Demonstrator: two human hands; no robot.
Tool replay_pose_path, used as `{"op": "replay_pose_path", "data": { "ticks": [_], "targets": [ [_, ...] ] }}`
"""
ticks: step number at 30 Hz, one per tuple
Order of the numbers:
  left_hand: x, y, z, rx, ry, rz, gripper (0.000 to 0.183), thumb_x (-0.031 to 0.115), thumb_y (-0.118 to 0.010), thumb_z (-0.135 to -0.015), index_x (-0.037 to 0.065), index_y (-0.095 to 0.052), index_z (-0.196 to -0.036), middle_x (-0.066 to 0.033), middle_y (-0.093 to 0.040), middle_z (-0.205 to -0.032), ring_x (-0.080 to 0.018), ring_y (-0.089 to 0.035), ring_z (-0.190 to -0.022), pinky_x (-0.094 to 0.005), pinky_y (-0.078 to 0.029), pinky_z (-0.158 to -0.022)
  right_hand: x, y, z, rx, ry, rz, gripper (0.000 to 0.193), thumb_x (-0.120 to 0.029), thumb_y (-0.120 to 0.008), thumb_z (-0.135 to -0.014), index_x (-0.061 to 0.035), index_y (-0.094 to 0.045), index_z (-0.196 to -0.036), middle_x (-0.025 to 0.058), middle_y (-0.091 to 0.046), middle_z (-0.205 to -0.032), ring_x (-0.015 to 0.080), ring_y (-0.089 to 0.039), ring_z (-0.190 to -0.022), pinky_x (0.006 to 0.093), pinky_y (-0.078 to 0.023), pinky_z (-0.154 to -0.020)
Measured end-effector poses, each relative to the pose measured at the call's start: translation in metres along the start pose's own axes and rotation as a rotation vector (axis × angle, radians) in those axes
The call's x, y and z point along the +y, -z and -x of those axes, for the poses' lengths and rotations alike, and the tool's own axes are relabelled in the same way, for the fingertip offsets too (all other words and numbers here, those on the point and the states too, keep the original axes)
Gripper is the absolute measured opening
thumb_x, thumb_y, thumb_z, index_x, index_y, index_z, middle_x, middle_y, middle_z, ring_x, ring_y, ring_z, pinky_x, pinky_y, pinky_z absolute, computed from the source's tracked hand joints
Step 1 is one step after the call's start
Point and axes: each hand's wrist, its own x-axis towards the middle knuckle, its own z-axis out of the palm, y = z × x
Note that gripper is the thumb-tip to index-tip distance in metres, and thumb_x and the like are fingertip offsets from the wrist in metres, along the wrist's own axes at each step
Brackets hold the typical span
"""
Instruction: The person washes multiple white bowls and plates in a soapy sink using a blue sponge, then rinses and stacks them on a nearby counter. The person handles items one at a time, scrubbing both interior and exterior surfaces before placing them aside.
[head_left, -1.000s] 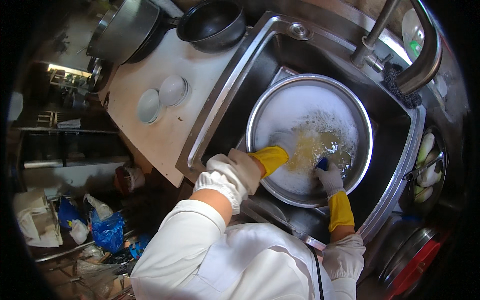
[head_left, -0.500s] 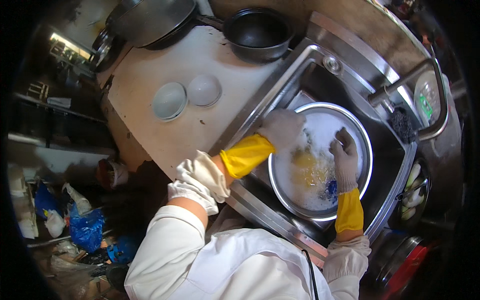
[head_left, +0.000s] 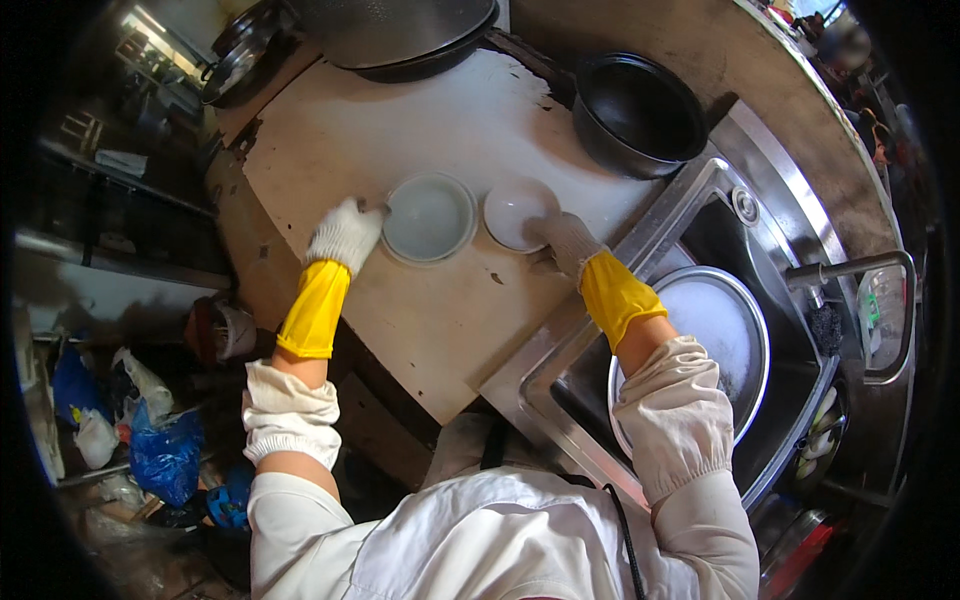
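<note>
Two small round bowls sit side by side on the pale worktop. The left one is a greenish-white bowl (head_left: 428, 218), and the right one is a white bowl (head_left: 512, 212). My left hand (head_left: 346, 234), in a whitish glove with a yellow cuff, has its fingertips at the left bowl's rim. At the other side, my right hand (head_left: 572, 246), gloved alike, reaches over the right rim of the white bowl with thumb and fingers apart. Both hands look open, not closed round the bowls. A steel basin (head_left: 765, 345) of foamy water stands in the sink, partly behind my right sleeve.
The steel sink (head_left: 545, 375) borders the pale worktop (head_left: 420, 330) on the right, with a tap (head_left: 850, 265) at its far side. A black pot (head_left: 640, 115) stands at the back, near a large steel pan (head_left: 400, 30). Bags (head_left: 165, 455) lie low at the left.
Both hands have left the foamy basin and moved left to the two bowls on the worktop. The view has shifted left, so the sink now sits further right.
</note>
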Motion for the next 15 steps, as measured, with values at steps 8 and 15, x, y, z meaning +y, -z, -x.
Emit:
{"op": "replay_pose_path", "data": {
  "ticks": [8,15],
  "targets": [
    [-0.035,-0.081,-0.013,-0.623,0.391,1.268,0.05,0.029,-0.061,-0.1,-0.006,-0.051,-0.134,-0.0261,-0.066,-0.113,-0.0389,-0.075,-0.087,-0.0489,-0.067,-0.074,0.041,0.016,-0.023,-0.203,0.168,-0.423,0.042,-0.019,-0.069,-0.101,0.0046,-0.056,-0.133,0.0182,-0.07,-0.12,0.037,-0.073,-0.106,0.054,-0.062,-0.097],
    [-0.025,-0.08,0.003,-0.576,0.299,1.399,0.046,0.022,-0.057,-0.1,-0.011,-0.053,-0.132,-0.0265,-0.066,-0.119,-0.0399,-0.075,-0.095,-0.0462,-0.068,-0.081,-0.052,-0.032,0.025,-0.223,0.202,-0.175,0.029,-0.014,-0.074,-0.096,0.0056,-0.067,-0.115,0.0142,-0.072,-0.109,0.0265,-0.076,-0.093,0.0372,-0.067,-0.074]
  ]
}}
